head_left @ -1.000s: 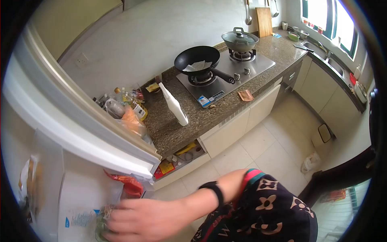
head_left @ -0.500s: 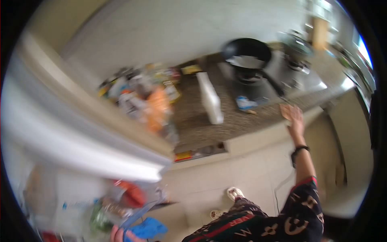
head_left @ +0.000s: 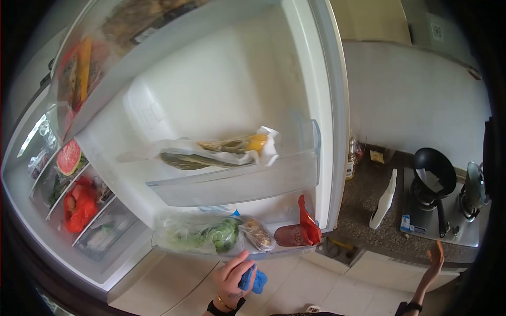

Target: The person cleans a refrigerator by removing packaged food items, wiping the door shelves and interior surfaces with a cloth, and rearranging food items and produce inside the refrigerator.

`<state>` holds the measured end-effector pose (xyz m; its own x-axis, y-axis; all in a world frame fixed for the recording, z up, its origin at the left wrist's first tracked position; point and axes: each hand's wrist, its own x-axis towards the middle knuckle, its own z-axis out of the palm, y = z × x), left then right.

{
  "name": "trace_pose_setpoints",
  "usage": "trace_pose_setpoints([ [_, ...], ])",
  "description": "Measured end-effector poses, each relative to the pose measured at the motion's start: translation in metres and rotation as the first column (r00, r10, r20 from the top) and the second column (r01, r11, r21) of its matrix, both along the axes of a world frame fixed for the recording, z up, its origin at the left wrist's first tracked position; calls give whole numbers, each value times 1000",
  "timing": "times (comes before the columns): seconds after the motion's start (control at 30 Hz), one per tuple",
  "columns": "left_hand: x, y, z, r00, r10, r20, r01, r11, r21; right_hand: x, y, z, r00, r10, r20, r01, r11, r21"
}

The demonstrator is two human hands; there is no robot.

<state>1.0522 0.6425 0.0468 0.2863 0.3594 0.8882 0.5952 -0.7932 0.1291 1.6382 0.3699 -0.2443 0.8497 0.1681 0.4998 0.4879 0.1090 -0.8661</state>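
Note:
My left hand (head_left: pixel 230 279), with a gold bracelet and a black band at the wrist, is closed round a bunched blue cloth (head_left: pixel 255 279). It is just below the lowest shelf of the open fridge door (head_left: pixel 211 68); contact with the shelf cannot be made out. On that shelf lie bagged green vegetables (head_left: pixel 221 235), a brown wrapped item (head_left: pixel 256 235) and a red packet (head_left: pixel 305 226). At the far right, my right hand (head_left: pixel 435 263) rests at the counter's front edge, fingers stretched out. An orange-brown patch shows at its fingertips, too unclear to name.
A black wok (head_left: pixel 447 171) sits on the stove (head_left: pixel 458 237), beside a glass-lidded pot (head_left: pixel 474 184). A white elongated object (head_left: pixel 385 200) lies on the speckled counter (head_left: pixel 358 210). Inside the fridge at left are a cut watermelon (head_left: pixel 69 157) and a red bag (head_left: pixel 81 205).
My view has swung left and up, so the door's inner shelves and the fridge interior now show. My left hand with the blue cloth has come into clearer view below the door.

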Motion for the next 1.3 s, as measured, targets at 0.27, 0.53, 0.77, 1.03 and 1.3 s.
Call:
trace_pose_setpoints([
  [0.27, -8, 9, -4, 988, -149, 27, 149, 989, -3, -214, 98, 301, 866, 295, 403, -381, 912, 153],
  [0.53, -17, 24, -9, 962, -274, 9, 273, 961, 34, -386, 201, 495, 216, 491, 844, -621, 736, -270],
  [0.77, -27, 20, -5, 948, -318, -16, 313, 939, -142, -420, 254, 529, 345, 638, 689, -713, 655, -250],
  [1.03, -27, 22, -8, 944, -330, -10, 324, 931, -168, -415, 282, 546, 253, 762, 596, -589, 610, -530],
  [1.3, -23, 29, -14, 952, -304, -21, 303, 953, -26, -416, 269, 554, 410, 779, 474, -571, 624, -533],
])
